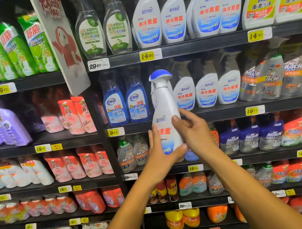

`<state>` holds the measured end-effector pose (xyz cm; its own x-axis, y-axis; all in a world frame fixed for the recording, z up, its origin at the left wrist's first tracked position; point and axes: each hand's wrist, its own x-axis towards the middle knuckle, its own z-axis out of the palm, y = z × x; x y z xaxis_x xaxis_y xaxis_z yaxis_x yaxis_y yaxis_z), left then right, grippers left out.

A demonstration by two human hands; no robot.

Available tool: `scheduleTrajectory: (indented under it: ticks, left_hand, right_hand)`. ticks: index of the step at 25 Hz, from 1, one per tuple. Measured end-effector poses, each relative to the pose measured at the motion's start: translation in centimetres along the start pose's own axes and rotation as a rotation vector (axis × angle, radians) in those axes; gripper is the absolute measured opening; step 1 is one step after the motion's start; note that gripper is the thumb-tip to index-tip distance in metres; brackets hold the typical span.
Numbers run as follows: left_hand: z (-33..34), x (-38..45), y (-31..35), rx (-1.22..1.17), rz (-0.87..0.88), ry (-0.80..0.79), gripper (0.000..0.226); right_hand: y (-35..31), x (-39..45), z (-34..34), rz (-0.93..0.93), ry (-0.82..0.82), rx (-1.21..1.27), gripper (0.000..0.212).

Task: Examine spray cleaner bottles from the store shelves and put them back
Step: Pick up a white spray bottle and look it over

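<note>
A white spray cleaner bottle (pixel 165 110) with a blue trigger head stands upright in the air in front of the second shelf (pixel 214 114). My left hand (pixel 161 156) holds its base from below, fingers and thumb wrapped around the lower body. My right hand (pixel 193 129) touches the bottle's right side, thumb on the label and fingers behind. Several matching white bottles (pixel 208 90) stand on the shelf just right of it.
Blue glass-cleaner bottles (pixel 125 104) stand left of the held bottle. More white and yellow sprayers (pixel 205 7) fill the top shelf. Mr Muscle bottles (pixel 250 135) line the shelf below, refill pouches (pixel 72 115) fill the left bay, and a hanging sign (pixel 60 39) juts out.
</note>
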<state>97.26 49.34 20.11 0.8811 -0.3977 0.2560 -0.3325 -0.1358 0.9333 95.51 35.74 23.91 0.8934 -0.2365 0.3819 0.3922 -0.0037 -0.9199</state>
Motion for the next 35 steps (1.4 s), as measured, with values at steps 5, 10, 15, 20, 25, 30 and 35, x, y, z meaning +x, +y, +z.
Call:
scheduleTrajectory:
  ticks: [5,10,15,20,25,30,35]
  left_hand:
    - [-1.8,-0.6,-0.4,-0.786,-0.174,-0.105,0.097]
    - [-2.2,-0.9,-0.8,-1.087,-0.170,-0.378,0.091]
    - [-1.5,-0.9,-1.1,-1.111,-0.131,-0.602,0.066]
    - [-1.4,-0.8,-0.8,-1.039,-0.218,-0.411,0.065]
    - [-0.8,-0.3,-1.0,-0.904,-0.242,-0.145,0.051]
    - [-1.0,-0.5,-1.0,-0.802,-0.180,-0.093,0.047]
    - [-0.3,-1.3,-0.3,-0.780,-0.112,-0.033,0.048]
  right_hand:
    - [-2.5,0.2,-0.4,-0.037,-0.144,-0.175,0.036]
    - [-3.7,2.7,-1.2,0.104,-0.112,-0.137,0.036]
    - [-3.8,2.5,-0.7,0.145,-0.276,-0.158,0.018]
    - [-3.5,1.8,-0.9,0.048,-0.167,-0.074,0.014]
    - [-3.0,1.8,-1.2,0.009,-0.122,-0.047,0.020]
    - [-2.1,1.4,-1.4,0.076,-0.084,0.039,0.043]
    - [-1.7,0.2,-2.0,0.022,-0.063,0.082,0.028]
